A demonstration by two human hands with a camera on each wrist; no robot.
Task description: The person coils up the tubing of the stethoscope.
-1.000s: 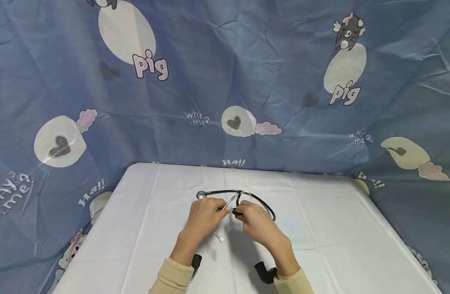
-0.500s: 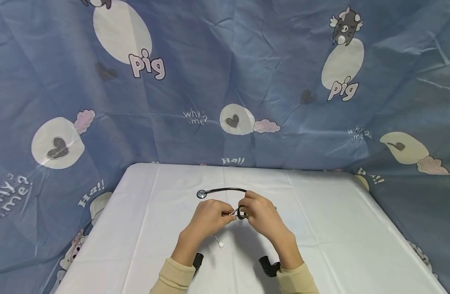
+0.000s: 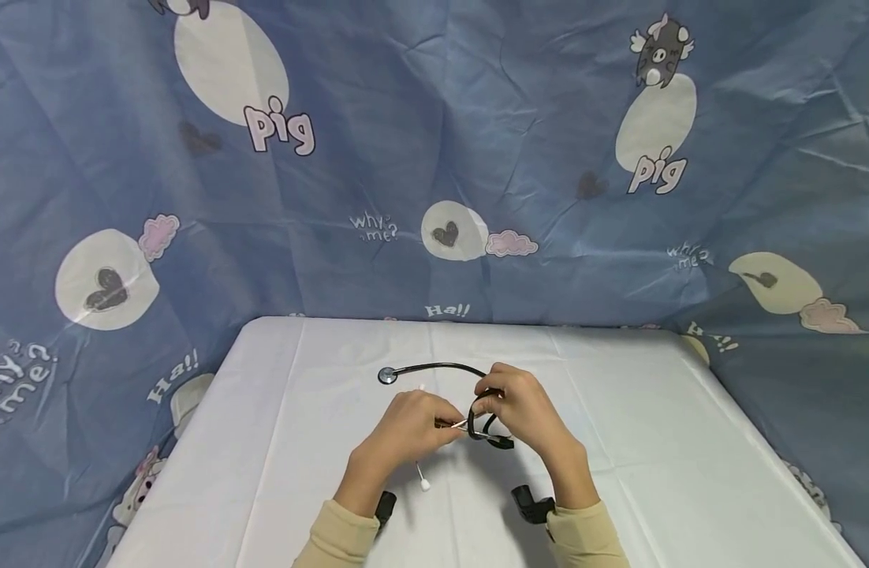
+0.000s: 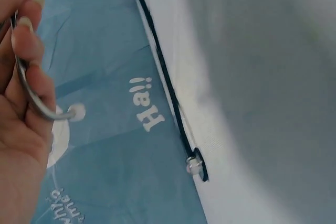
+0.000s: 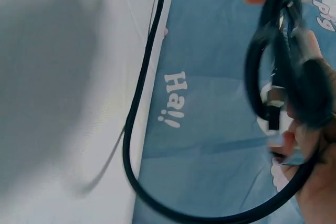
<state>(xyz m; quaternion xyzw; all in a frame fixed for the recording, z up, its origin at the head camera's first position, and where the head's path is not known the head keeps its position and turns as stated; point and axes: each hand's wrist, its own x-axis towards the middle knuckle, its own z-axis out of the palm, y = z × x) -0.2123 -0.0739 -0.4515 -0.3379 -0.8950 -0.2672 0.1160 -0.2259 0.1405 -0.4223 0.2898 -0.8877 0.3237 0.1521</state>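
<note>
A stethoscope with black tubing [image 3: 438, 365] is spread between my two hands above the white table. My left hand [image 3: 412, 427] grips its metal ear tubes. A curved tube with a white ear tip [image 4: 77, 112] sticks out past those fingers in the left wrist view. My right hand [image 3: 528, 409] pinches the black tubing, which bends in a loop [image 5: 254, 66] around the metal tubes. Farther back, the round chest piece [image 3: 387, 375] rests on the table, joined to the right hand by the curving tube. Fingers partly hide where the tubing and metal cross.
The white table [image 3: 321, 347] reaches back to a blue printed cloth [image 3: 378, 173], which hangs behind and at both sides. Black wrist mounts [image 3: 531, 505] show below the wrists, near the beige sleeves [image 3: 583, 528].
My right hand has drawn away to the right and taken up the tubing, now looped around the metal tubes. My left hand keeps its grip and has shifted slightly nearer. The chest piece stays put.
</note>
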